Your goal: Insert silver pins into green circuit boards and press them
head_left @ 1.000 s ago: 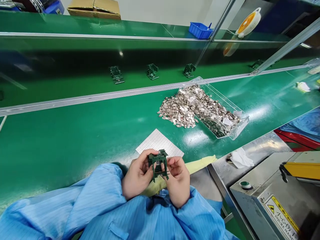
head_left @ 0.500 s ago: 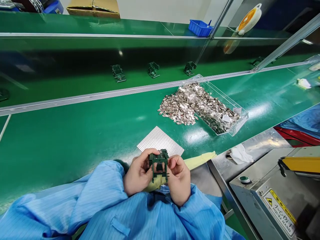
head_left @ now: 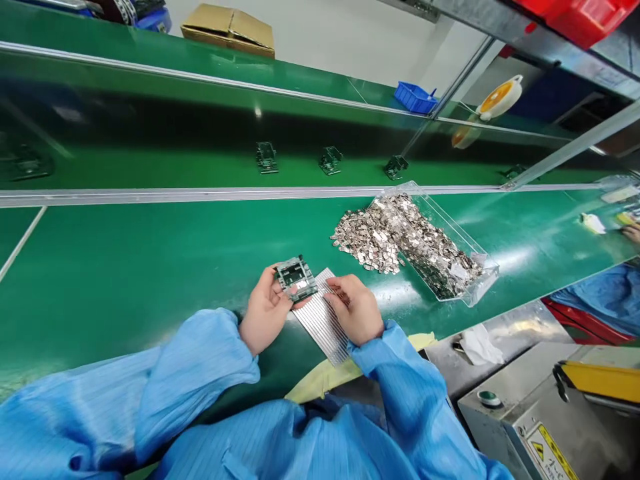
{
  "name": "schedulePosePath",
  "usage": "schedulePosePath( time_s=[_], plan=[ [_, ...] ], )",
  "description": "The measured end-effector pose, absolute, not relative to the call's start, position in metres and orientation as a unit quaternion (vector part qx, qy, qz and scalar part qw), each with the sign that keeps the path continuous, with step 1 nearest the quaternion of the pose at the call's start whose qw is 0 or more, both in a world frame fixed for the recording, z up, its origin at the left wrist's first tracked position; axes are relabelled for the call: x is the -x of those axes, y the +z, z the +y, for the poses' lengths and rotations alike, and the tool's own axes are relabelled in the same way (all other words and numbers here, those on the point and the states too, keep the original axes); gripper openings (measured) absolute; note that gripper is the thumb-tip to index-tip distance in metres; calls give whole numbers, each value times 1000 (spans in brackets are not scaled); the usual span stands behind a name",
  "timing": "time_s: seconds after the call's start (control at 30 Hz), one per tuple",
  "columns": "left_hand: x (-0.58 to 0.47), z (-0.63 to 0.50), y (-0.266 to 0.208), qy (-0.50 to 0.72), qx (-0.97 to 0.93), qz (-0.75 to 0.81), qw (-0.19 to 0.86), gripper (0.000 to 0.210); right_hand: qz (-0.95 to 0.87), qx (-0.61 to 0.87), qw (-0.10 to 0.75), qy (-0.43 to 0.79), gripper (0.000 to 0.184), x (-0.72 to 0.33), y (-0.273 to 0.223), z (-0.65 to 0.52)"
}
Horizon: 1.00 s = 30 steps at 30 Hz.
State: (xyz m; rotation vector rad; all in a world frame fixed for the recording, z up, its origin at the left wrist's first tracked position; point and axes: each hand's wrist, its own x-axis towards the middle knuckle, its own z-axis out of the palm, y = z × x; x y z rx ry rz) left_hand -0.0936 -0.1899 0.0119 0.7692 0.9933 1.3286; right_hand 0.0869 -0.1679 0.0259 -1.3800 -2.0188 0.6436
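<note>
My left hand (head_left: pixel 266 312) grips the edge of a green circuit board assembly (head_left: pixel 296 277), which has an open frame shape and is tilted toward me. Beneath it lies a silver ribbed sheet (head_left: pixel 323 327), flat on the green worktop. Over the sheet's right part is my right hand (head_left: pixel 356 308), its thumb and forefinger brought together close to the surface. Whatever those fingertips hold, if anything, is too small to make out. A yellow cloth (head_left: pixel 320 381) lies at the bench edge near me.
Small metal pieces (head_left: pixel 367 240) spill from a clear plastic box (head_left: pixel 487 277) at right. Several similar boards (head_left: pixel 331 161) stand behind the metal rail (head_left: pixel 200 193). A grey machine (head_left: pixel 500 383) is at lower right, and another person's hand (head_left: pixel 633 231) shows at far right.
The board assembly has moved forward and left in my left hand and turned over to a flatter tilt. My right hand has left it and moved onto the silver sheet. The camera view has shifted.
</note>
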Motion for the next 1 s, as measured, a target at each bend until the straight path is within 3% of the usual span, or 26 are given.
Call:
schedulePosePath(
  time_s=[0.1,0.2,0.4,0.63,0.83,1.0],
  plan=[
    [89,-193,10,582,-333,411,618,49,-799,505,260,196,10,-82,17,-157],
    [86,-195,10,584,-336,401,621,48,-795,496,293,192,14,-81,12,-158],
    [85,-198,15,584,-360,377,622,44,-589,536,469,381,12,-89,26,-189],
    [81,-208,17,566,-405,384,607,36,-478,503,505,513,9,-88,34,-227],
    [80,-212,15,550,-421,381,612,35,-441,552,539,458,21,-82,33,-233],
    [79,-217,17,542,-422,374,624,35,-523,566,505,389,4,-77,38,-232]
  ],
)
